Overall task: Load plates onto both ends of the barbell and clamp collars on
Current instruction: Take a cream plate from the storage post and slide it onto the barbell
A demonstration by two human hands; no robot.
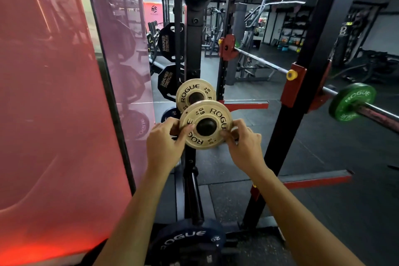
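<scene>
1. A small tan plate [206,124] is being gripped at its rim by both hands: left hand [164,142] on the left edge, right hand [243,147] on the lower right edge, fingers curled round it.
2. The plate is being held at a storage peg on the rack post [191,49]; the peg's dark end is showing through the centre hole. A second tan plate [194,93] is sitting just behind it on another peg.
3. The barbell [263,61] is resting in the rack hooks, well apart to the right, with a green plate [352,101] already on the near sleeve. No collar is being seen on that end.
4. Judged step: the small plate is being pulled off storage for loading.
5. Risks:
   - Plate being tilted on the peg, so it is binding instead of sliding.
   - Thin rim grip slipping once the peg stops carrying the weight; a drop towards the feet or onto the dark plate [187,239] lying below.
   - Collars being skipped, letting plates creep outward.
</scene>
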